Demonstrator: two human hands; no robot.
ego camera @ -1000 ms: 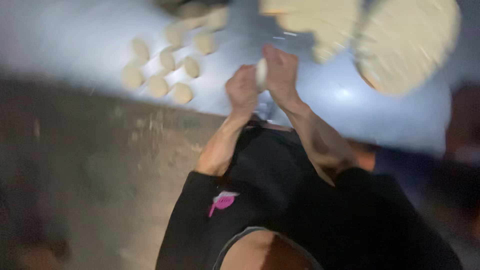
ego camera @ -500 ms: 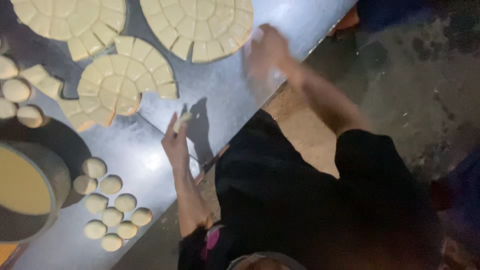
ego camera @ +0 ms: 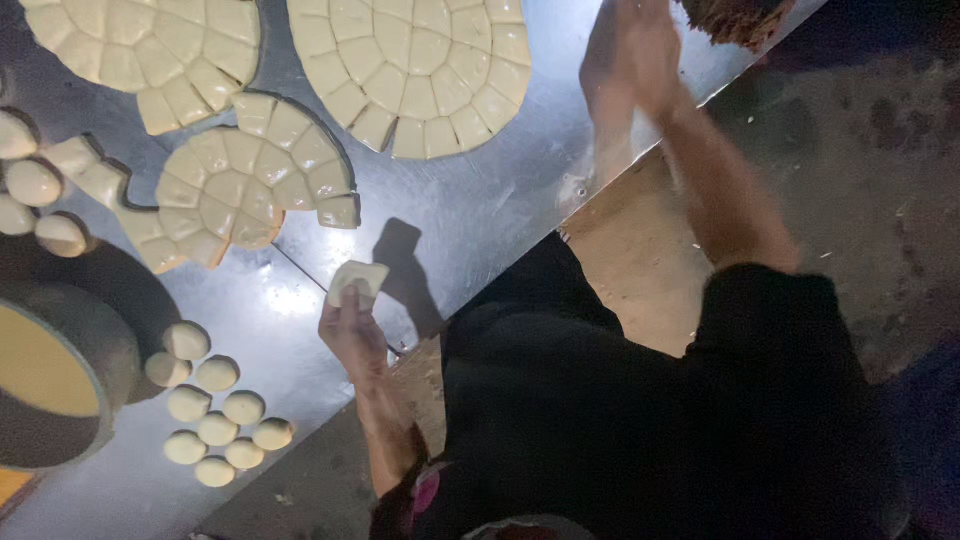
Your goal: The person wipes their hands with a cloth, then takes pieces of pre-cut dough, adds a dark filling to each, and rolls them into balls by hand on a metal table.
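The metal table point(ego camera: 470, 215) runs across the upper left of the view, its edge slanting from lower left to upper right. On it lie three round dough discs scored into small blocks: one at the top left point(ego camera: 150, 50), one at the top centre point(ego camera: 420, 65), and a partly dismantled one point(ego camera: 240, 180) below them with blocks missing along its right and lower sides. A round pan point(ego camera: 45, 375) with a pale yellow inside stands at the left edge.

Nine rolled dough balls point(ego camera: 215, 410) sit in a tight cluster just right of the pan. Four more balls point(ego camera: 35, 185) lie at the far left, above the pan.

The left hand point(ego camera: 355, 325) is raised above the table near its edge. Its grip is closed on one dough piece point(ego camera: 358, 280), pinched at the fingertips. The piece is a pale, roughly square block with no clear long axis; its flat face is turned up toward the camera. It is held clear of the surface, just below the dismantled disc, with its shadow on the table beside it.

The right hand point(ego camera: 635, 60) is blurred at the upper right over the table edge, near a brown lump point(ego camera: 740, 20). Its grip state cannot be told.
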